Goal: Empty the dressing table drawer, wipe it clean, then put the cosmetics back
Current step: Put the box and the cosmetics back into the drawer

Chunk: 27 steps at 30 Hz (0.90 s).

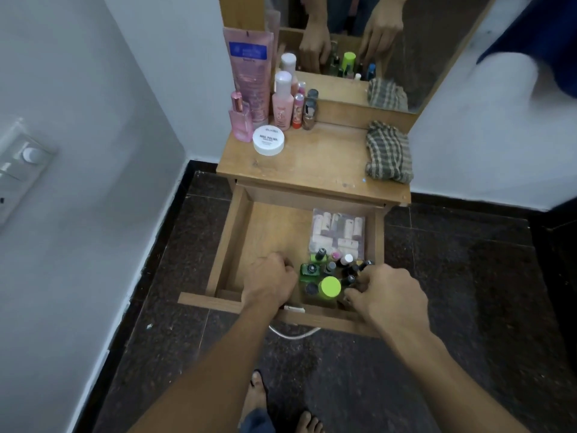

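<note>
The wooden drawer (224, 245) is pulled out below the dressing table top (321, 164). At its front right stands a cluster of small nail polish bottles (331, 267) with a lime-green capped jar (330, 287). Behind them lies a clear bag of small tubes (338, 229). My left hand (268, 282) rests inside the drawer just left of the cluster, fingers curled down; what they hold is hidden. My right hand (384, 295) reaches in from the right, its fingers closed around a dark bottle (351, 279). The drawer's left half is bare wood.
On the table top stand a white jar (268, 140), a pink perfume bottle (240, 120), a tall pink tube (249, 73) and several small bottles (296, 110). A checked cloth (388, 153) lies at the right, below the mirror (437, 42). A white cable (293, 334) hangs under the drawer front. My feet (259, 392) stand on dark floor.
</note>
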### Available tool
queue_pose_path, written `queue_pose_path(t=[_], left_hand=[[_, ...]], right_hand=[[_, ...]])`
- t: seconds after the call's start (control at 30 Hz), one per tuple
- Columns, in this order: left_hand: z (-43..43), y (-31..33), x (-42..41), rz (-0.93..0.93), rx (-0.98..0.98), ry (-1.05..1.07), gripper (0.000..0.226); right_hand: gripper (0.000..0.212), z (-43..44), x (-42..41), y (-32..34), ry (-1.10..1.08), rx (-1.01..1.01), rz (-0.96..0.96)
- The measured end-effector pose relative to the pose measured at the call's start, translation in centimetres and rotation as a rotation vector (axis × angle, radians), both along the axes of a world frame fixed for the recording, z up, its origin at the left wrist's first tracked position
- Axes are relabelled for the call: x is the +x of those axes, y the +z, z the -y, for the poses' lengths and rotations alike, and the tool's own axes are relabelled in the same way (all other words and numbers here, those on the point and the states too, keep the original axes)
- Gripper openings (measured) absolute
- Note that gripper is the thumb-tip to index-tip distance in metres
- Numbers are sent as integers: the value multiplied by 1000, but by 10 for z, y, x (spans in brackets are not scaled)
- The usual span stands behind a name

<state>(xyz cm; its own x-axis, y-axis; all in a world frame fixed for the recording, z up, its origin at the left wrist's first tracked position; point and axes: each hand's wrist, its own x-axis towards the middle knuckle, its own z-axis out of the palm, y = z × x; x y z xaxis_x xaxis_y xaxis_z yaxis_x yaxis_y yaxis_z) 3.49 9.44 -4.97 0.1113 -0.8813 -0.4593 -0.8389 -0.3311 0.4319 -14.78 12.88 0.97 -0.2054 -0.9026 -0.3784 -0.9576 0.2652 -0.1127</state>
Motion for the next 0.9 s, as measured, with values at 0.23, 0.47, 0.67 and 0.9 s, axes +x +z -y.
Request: queue_pose_path(t=[0.23, 0.47, 0.67, 0.9], left_hand=[[1, 4, 3, -25, 23, 0, 27], [3, 4, 9, -92, 40, -10, 14], [4, 0, 13, -221, 72, 74, 14], [8, -17, 14, -305, 155, 147, 26]], right_hand=[[25, 112, 69, 54, 94, -363, 315], [22, 217, 165, 75, 210, -540, 409], [20, 253, 188, 65, 286, -529, 272], [12, 262, 188, 59, 309, -500, 275]])
